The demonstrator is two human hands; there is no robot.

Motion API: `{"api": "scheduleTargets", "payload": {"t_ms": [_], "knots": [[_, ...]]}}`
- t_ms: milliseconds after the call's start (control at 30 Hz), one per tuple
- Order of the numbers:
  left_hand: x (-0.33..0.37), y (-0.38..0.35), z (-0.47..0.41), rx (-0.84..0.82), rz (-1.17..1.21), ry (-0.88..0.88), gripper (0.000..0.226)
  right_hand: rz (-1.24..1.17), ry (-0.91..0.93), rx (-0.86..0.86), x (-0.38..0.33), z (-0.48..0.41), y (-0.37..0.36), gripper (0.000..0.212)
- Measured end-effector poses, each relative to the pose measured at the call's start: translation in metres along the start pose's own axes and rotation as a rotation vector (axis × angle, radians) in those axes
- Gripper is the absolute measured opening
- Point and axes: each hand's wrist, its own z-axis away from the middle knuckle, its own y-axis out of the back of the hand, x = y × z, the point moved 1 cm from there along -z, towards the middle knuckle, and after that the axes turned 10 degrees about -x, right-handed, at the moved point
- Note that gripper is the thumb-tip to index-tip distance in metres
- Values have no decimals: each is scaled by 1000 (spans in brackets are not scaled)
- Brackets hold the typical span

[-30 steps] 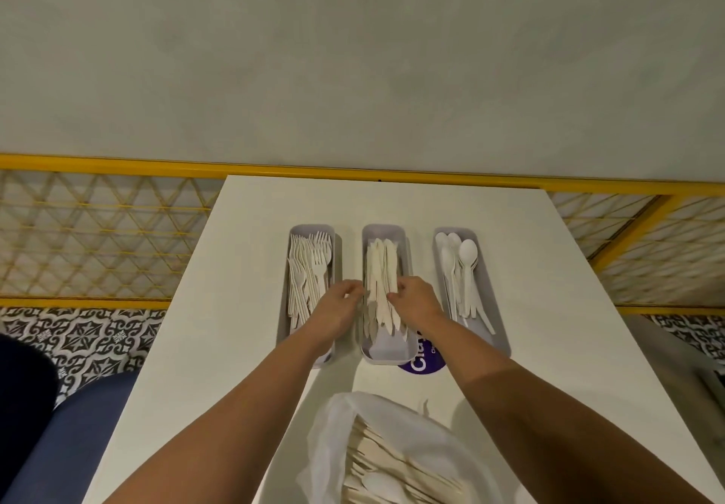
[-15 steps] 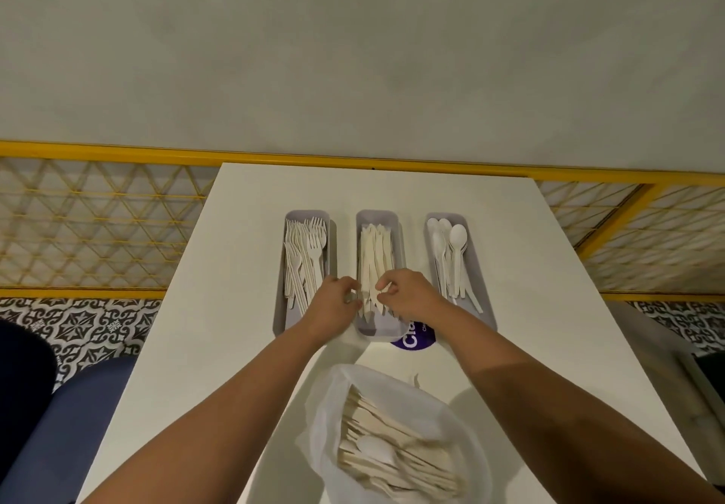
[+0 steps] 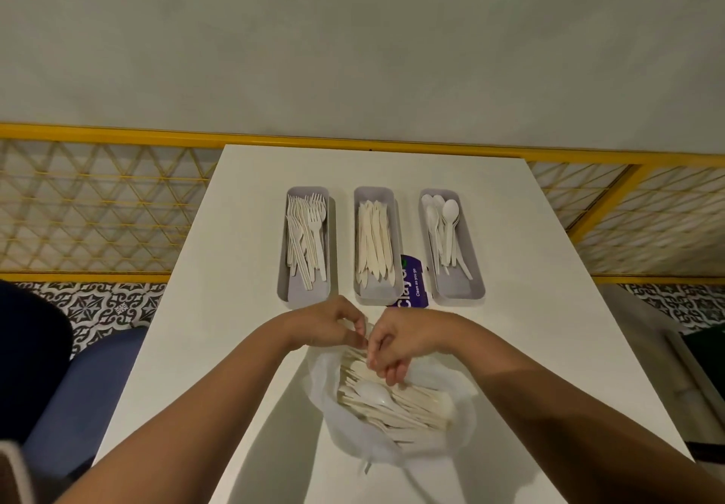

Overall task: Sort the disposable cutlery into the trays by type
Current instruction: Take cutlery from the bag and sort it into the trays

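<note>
Left hand (image 3: 333, 327) pinches the far rim of the plastic bag (image 3: 459, 425), which sits on the near part of the table (image 3: 235, 268). Right hand (image 3: 400, 340) is curled into the bag mouth over the mixed cutlery (image 3: 396, 397) (we can't tell if it grips a piece). Beyond, we see left tray (image 3: 302, 293): forks (image 3: 308, 237); middle tray (image 3: 376, 292): knives (image 3: 374, 244); right tray (image 3: 461, 288): spoons (image 3: 445, 229).

A purple sticker (image 3: 410, 282) lies flat on the white tabletop (image 3: 529, 268), between the middle tray (image 3: 375, 292) and the right tray (image 3: 458, 290). Its white lettering runs sideways: a large word beginning "Clay" (the rest hidden by the tray edge) and, in smaller letters, "Clean as you go".
</note>
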Motion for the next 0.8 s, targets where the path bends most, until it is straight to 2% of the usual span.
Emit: {"api": "scheduleTargets", "payload": {"t_ms": [67, 133, 233, 300, 500, 667, 800], "knots": [[-4, -6, 3, -1, -37, 22, 9, 180, -68, -11, 8, 0, -11, 28], [-10, -11, 3, 3, -129, 77, 18, 435, -156, 52, 21, -4, -22, 46], [-20, -17, 0, 60, -262, 145, 48, 489, -229, 157, 37, -10, -38, 74], [-22, -20, -1, 116, -266, 147, 60, 491, -224, 220, 41, -12, -46, 82], [-21, -26, 2, 259, -239, 98, 63, 564, -174, 349, 51, -18, -63, 77], [-21, -28, 7, 317, -221, 59, 63, 436, -119, 362, 54, -16, -68, 77], [-19, -30, 10, 348, -213, 33, 61, 359, -159, 347, 60, -16, -71, 52]]}}
